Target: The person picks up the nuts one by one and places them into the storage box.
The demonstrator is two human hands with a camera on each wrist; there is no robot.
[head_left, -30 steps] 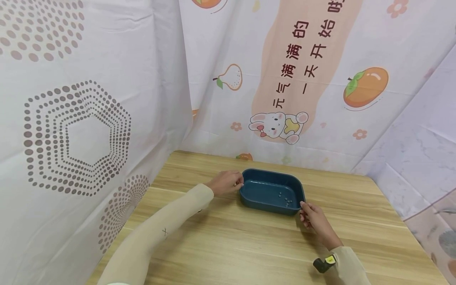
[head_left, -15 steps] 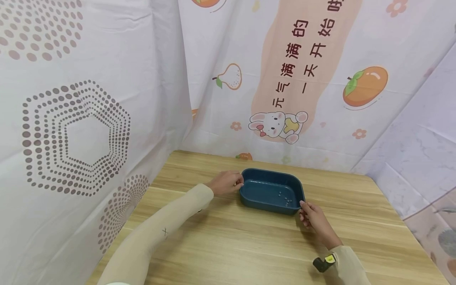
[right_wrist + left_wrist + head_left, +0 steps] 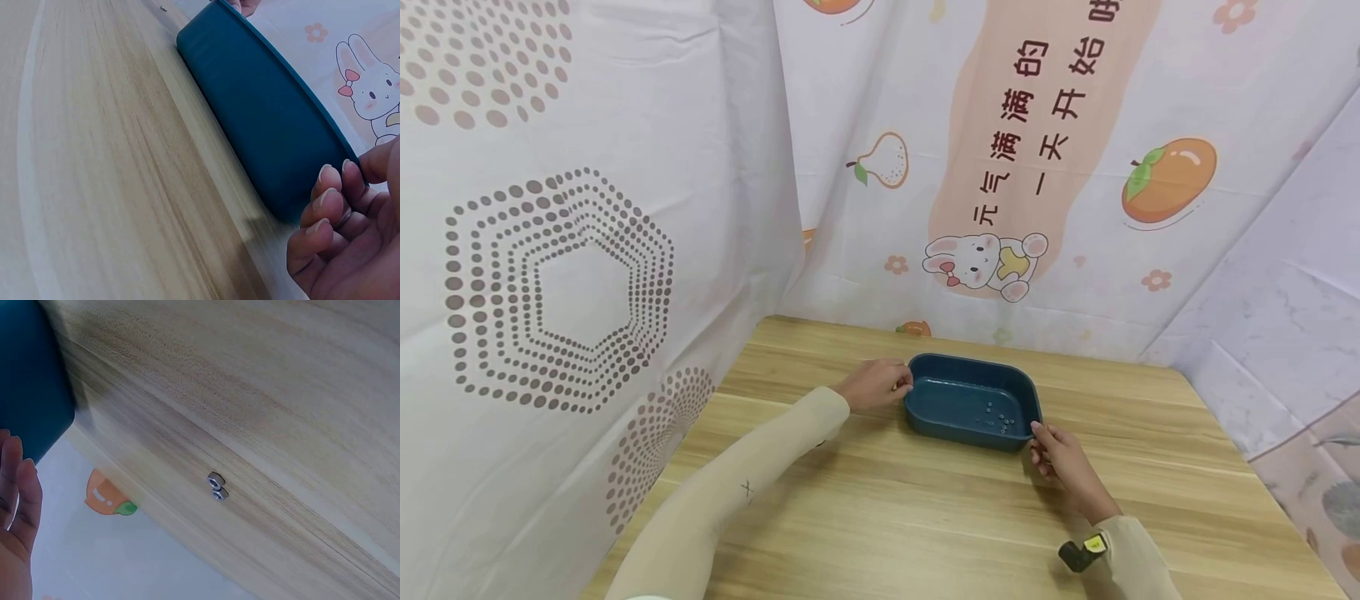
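A dark blue rectangular basin (image 3: 951,400) with rounded corners stands on the wooden table. Several small metal nuts (image 3: 1002,417) lie loose on its floor toward the right end. At its left end, my left hand (image 3: 876,385) holds the rim with curled fingers; in the left wrist view that hand shows only partly, at the left edge. My right hand (image 3: 1063,462) pinches the near right corner of the rim between thumb and fingers. The right wrist view shows its other fingers (image 3: 322,200) curled beside the basin's outer wall.
Two hex nuts (image 3: 216,485) lie together on the bare table (image 3: 281,425) in the left wrist view, away from the basin. A printed white curtain (image 3: 865,275) hangs behind the table, and another curtain (image 3: 700,208) rises along its left side.
Both hands and the basin stay in the same place. Faint blurred specks now show on the basin floor, left of the nuts.
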